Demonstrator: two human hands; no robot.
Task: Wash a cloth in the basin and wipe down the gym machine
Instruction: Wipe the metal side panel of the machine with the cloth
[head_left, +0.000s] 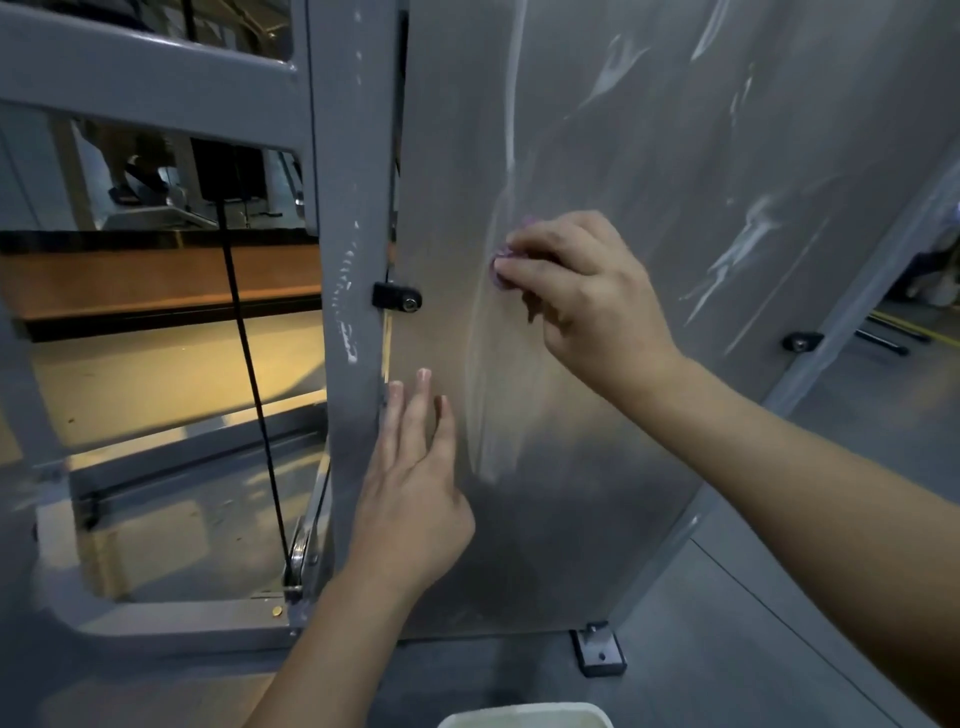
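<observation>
Currently the left hand (415, 483), fingers straight, rests flat on the machine panel (649, 156) beside the frame post (348, 208). Above and to its right, the right hand (571, 280) pinches a bunched purple cloth (501, 260) against the panel. Risk: 1 small wad covers little surface, leaving streaks; the cable (249, 364) left of the left hand could snag fingers.

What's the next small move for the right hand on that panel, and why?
Probably drag the right hand, which grips the purple cloth against the panel, down along the pale streak below it. The smear runs well below the cloth, and the left hand lies flat on the panel, seemingly bracing it.
</observation>
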